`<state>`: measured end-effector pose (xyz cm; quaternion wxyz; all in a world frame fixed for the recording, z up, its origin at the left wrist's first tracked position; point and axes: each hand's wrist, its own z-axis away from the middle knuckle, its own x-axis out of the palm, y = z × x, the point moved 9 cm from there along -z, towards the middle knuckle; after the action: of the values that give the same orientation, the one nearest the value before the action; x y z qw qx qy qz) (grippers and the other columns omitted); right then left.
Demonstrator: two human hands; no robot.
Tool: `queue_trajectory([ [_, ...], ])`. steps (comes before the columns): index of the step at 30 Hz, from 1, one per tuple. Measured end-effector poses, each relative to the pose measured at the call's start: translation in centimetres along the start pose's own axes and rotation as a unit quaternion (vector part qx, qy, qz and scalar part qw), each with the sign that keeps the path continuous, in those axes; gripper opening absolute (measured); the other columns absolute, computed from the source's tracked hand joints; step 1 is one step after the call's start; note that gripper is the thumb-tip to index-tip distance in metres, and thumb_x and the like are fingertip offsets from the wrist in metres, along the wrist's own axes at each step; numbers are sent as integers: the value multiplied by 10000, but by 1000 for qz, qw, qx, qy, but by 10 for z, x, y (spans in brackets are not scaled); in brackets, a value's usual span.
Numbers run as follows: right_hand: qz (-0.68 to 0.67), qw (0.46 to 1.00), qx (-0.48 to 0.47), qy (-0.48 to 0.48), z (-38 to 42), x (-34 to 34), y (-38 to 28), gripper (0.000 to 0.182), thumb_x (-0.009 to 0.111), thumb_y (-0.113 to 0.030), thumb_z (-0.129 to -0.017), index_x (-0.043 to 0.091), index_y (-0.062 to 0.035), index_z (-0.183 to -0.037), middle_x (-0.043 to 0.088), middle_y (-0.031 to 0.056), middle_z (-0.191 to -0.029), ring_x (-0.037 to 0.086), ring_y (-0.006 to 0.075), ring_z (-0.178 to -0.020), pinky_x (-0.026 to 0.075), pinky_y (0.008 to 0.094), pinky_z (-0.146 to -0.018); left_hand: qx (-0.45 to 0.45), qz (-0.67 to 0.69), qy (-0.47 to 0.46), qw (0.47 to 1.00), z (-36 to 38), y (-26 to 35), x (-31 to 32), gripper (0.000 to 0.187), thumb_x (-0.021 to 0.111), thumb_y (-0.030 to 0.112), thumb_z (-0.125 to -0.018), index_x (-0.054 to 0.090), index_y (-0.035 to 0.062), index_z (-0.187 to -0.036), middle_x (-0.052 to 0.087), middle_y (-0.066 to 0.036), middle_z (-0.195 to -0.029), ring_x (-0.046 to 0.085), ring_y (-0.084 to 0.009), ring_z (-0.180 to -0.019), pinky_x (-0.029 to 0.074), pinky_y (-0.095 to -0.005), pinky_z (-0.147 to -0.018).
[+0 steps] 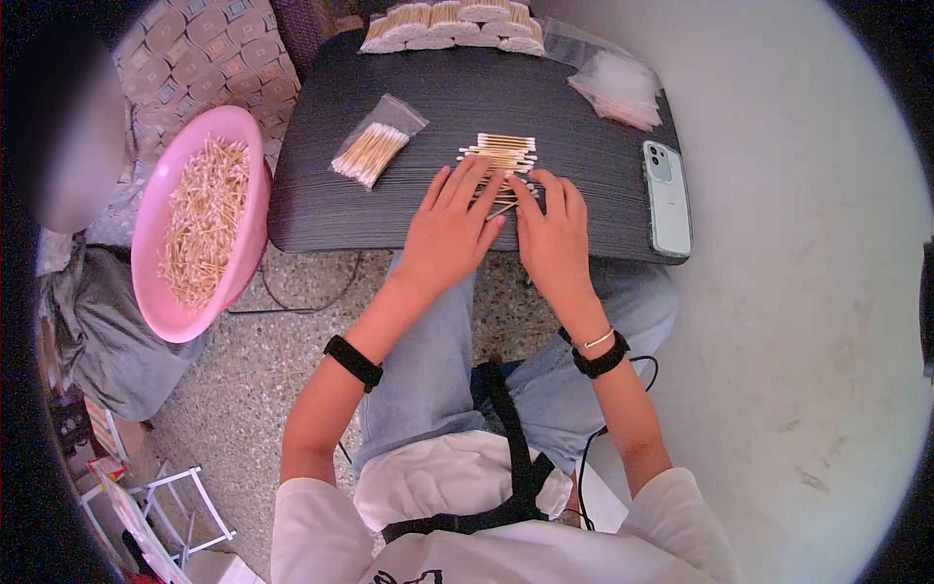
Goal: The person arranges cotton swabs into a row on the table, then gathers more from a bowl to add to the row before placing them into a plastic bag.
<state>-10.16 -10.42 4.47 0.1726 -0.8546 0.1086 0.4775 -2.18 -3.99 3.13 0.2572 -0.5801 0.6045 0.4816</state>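
On the dark table, a pile of cotton swabs [506, 143] lies crosswise, neatly lined up at the far end and more scattered close to me. My left hand [452, 219] rests over the pile's left side, fingers stretched out and apart, fingertips touching the swabs. From the right, my right hand [553, 229] reaches the same pile with its fingers apart and slightly bent. Part of the pile is hidden beneath my fingers. Left of the pile sits a clear plastic bag [372, 151] filled with swabs.
A pink basin [146, 243] of loose swabs stands left of the table [321, 214]. Packed swab bundles [452, 24] line the back edge. Empty clear bags [618, 88] lie at the back right, and a phone [667, 200] near the right edge, beside the wall [798, 243].
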Motion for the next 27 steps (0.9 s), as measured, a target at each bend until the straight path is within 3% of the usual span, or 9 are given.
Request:
queue_trajectory([
  [8,-12,999,-33,-13,7,2,2,432,570,-50,-821,568,-43,-1253,539,82,-1303,485,302,-1180,385,454,-1012,23,-62,-35,997,6,4,11,550,492,273,-957,372,42,-1442,323,-107,-1535,301,-255,-1416,219,-434,-1164],
  [14,-5,999,-34,-41,10,0,2,463,562,-68,-823,559,-57,-1286,529,58,-1364,472,287,-1233,366,455,-1046,15,-82,-38,996,15,10,4,544,529,270,-941,411,48,-1423,386,-91,-1498,341,-234,-1395,248,-417,-1152],
  [17,-2,998,-36,-50,11,-3,-1,471,554,-62,-826,557,-75,-1296,532,52,-1364,475,286,-1238,359,458,-1054,-1,-58,-73,996,20,10,7,548,493,246,-959,360,34,-1447,322,-102,-1534,285,-263,-1422,228,-433,-1161],
  [27,-4,998,-42,-40,13,-5,-2,476,517,-26,-825,556,-77,-1297,544,59,-1352,496,290,-1219,361,457,-1055,-25,36,-30,999,22,-11,-9,495,507,191,-955,409,23,-1410,388,-134,-1487,333,-310,-1394,258,-442,-1151],
])
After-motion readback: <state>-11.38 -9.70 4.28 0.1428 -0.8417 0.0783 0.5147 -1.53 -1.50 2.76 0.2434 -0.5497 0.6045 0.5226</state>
